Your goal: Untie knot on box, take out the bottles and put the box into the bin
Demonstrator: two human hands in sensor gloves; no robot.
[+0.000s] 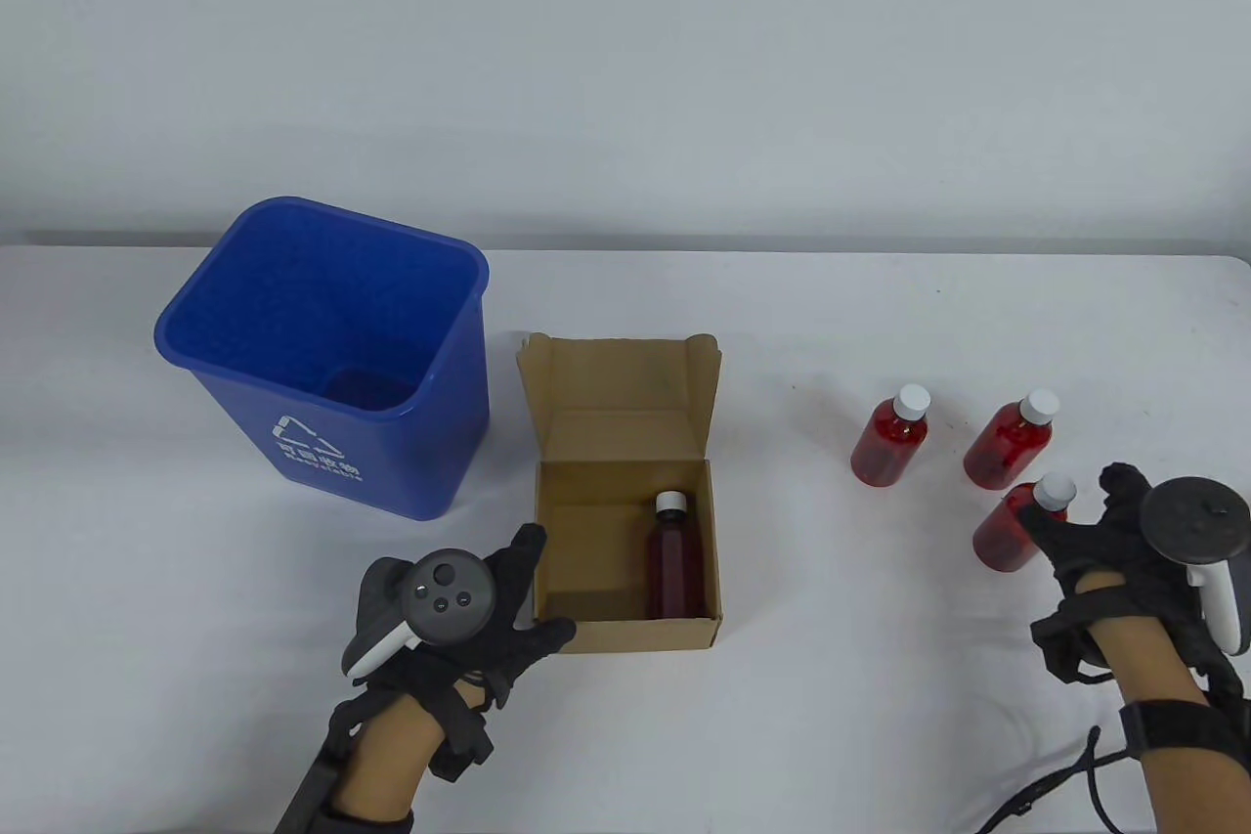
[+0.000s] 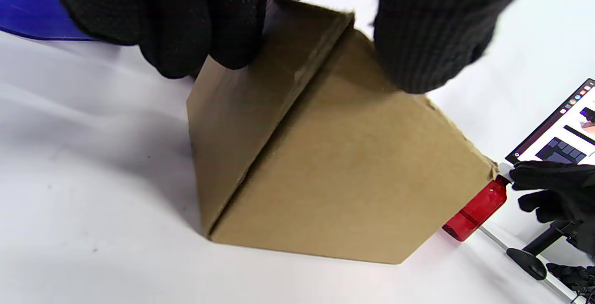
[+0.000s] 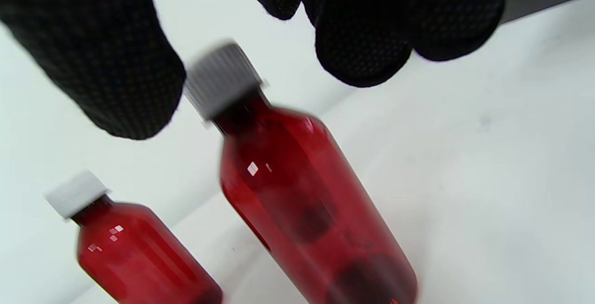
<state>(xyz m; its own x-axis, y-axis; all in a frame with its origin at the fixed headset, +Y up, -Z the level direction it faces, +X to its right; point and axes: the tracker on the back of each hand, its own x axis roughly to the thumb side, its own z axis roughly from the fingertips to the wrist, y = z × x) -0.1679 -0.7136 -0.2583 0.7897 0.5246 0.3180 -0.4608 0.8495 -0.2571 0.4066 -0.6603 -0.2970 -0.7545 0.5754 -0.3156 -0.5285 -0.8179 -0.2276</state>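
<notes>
The open cardboard box (image 1: 625, 624) stands mid-table with one dark red bottle (image 1: 674, 560) lying inside. My left hand (image 1: 545, 586) pinches the box's (image 2: 344, 169) front left corner, fingers (image 2: 186, 39) on the side wall and thumb on the front wall. Three red bottles with white caps stand at the right: (image 1: 891, 438), (image 1: 1012, 448) and the nearest one (image 1: 1002, 536). My right hand (image 1: 1065, 506) hovers at that nearest bottle (image 3: 297, 192), fingers spread around its cap without touching it. The blue bin (image 1: 430, 482) stands left of the box.
A second bottle (image 3: 135, 257) stands close beside the one under my right hand. A screen (image 2: 558, 136) on a stand shows past the table's right side in the left wrist view. White tabletop lies bare between the box and the bottles.
</notes>
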